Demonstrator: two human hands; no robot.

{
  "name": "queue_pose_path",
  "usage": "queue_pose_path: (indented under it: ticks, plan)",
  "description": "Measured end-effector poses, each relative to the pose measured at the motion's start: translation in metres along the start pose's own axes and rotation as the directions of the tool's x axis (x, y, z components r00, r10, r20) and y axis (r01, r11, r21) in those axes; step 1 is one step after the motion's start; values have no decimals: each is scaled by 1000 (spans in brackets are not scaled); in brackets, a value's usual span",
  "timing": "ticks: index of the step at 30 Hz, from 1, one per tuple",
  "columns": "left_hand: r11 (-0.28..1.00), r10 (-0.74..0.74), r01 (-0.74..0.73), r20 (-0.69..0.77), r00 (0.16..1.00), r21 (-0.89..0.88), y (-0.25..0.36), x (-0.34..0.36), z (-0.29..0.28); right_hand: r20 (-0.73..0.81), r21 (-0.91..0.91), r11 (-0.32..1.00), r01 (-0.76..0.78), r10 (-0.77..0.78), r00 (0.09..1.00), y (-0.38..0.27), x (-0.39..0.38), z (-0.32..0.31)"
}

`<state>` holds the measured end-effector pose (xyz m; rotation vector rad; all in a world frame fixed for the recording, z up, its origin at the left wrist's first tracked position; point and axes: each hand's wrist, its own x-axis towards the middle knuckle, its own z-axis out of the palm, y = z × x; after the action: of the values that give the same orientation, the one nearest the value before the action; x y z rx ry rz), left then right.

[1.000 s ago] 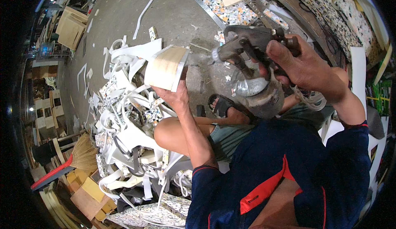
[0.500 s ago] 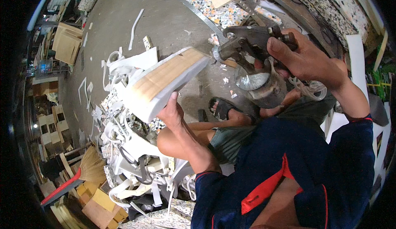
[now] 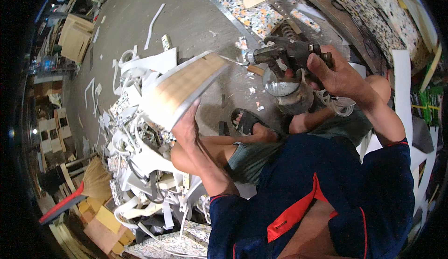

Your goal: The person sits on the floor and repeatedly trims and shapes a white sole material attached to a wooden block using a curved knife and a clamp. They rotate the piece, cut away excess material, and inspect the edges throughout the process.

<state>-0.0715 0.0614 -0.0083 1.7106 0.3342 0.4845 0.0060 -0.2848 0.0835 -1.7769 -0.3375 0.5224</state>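
Note:
My left hand (image 3: 186,127) grips a flat wooden board (image 3: 186,87) with white edges and holds it up, tilted, its brown face turned toward me. My right hand (image 3: 338,75) is closed on the handle of a metal spray gun (image 3: 284,54) with a round cup (image 3: 285,87) hanging under it. The gun's nozzle points left at the upper right end of the board, very close to it. Below the board are my bare knee and my sandalled foot (image 3: 246,120) on the concrete floor.
A big heap of white strips and patterned offcuts (image 3: 140,165) lies at my left. A broom (image 3: 79,191) and wooden blocks (image 3: 100,224) sit lower left. A speckled sheet (image 3: 247,7) and a dark bench (image 3: 345,19) lie ahead, white panels (image 3: 402,86) at right.
The left hand has turned and tilted the board so its brown face now shows long and flat. The spray gun has come down and left until its nozzle is at the board's end.

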Motion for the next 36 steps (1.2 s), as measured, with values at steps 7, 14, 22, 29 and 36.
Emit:
queue_pose_path:
  ticks: [7, 14, 22, 29, 36]
  plan:
    - [926, 10, 17, -70, 997, 376, 7, 5, -33, 59, 4, 996, 85, -85, 995, 3, 25, 18]
    - [768, 95, 75, -229, 969, 636, -6, -15, -68, 173, 117, 992, 45, -65, 983, -22, 35, 33]
    - [775, 385, -242, -132, 914, 584, -4, -17, -74, 287, 228, 965, 130, -194, 938, -67, 39, 38]
    - [873, 361, -290, -120, 925, 393, -18, -13, -101, 230, 179, 978, 103, -144, 963, -55, 59, 37]
    - [891, 337, -278, -114, 935, 359, -4, -25, -90, 150, 119, 991, 58, -76, 986, -39, 77, 31]
